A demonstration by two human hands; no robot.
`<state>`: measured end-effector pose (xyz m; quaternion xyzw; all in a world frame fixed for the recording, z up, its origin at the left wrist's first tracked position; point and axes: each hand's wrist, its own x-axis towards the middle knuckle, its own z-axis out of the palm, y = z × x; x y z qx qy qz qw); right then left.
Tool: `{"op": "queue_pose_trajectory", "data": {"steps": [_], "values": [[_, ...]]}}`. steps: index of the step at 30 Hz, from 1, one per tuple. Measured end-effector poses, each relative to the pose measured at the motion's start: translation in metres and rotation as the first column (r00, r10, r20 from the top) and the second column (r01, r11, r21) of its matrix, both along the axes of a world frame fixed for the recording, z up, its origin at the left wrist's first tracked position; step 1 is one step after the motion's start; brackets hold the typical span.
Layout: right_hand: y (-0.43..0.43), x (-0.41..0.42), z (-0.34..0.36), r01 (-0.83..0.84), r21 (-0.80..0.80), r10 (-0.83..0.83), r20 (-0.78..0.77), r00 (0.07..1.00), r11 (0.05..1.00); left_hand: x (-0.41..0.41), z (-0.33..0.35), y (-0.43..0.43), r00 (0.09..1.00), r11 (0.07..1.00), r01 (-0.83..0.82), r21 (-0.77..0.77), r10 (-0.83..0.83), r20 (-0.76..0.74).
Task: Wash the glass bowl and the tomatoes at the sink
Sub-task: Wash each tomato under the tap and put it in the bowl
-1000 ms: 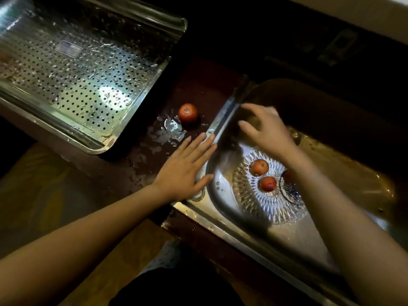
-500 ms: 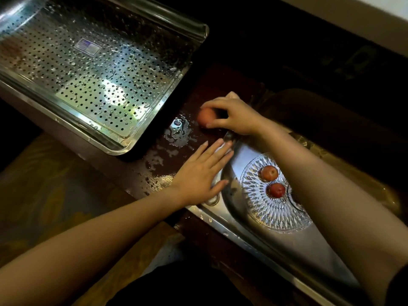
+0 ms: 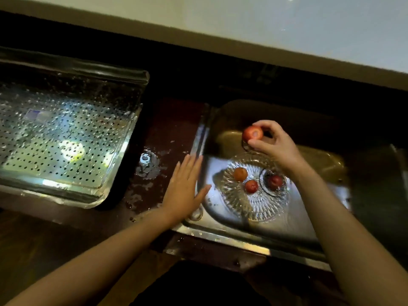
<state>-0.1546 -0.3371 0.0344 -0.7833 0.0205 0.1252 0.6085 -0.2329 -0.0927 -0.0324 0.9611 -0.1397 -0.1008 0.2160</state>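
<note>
Partly hidden: tomato (image 3: 253,133) pinched in right hand (image 3: 272,143), faucet indiscernible

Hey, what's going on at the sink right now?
A person is washing tomatoes. The right hand holds one tomato in a fingertip grip above the sink. Three more tomatoes show in the basin, two plainly in the glass bowl. The left hand lies flat and empty at the sink's edge, on the wet counter. A perforated metal tray sits to the left.
</note>
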Motion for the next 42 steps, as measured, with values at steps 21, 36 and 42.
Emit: {"op": "queue_pose_trajectory", "data": {"steps": [21,36,42], "values": [[-0.242,-0.155,0.011,0.885,0.125,-0.893,0.085,0.441,0.449,0.016,0.105,-0.413,0.388,0.673,-0.339,-0.657,-0.536,-0.750],[-0.257,-0.143,0.006,0.842,0.011,-0.842,0.021,0.540,0.540,0.023,0.096,-0.442,0.370,0.633,-0.480,-0.607,-0.482,-0.795],[-0.248,-0.121,0.017,0.824,0.072,-0.826,-0.003,0.563,0.562,0.029,0.103,-0.441,0.402,0.705,-0.429,-0.565,-0.411,-0.818]]}}
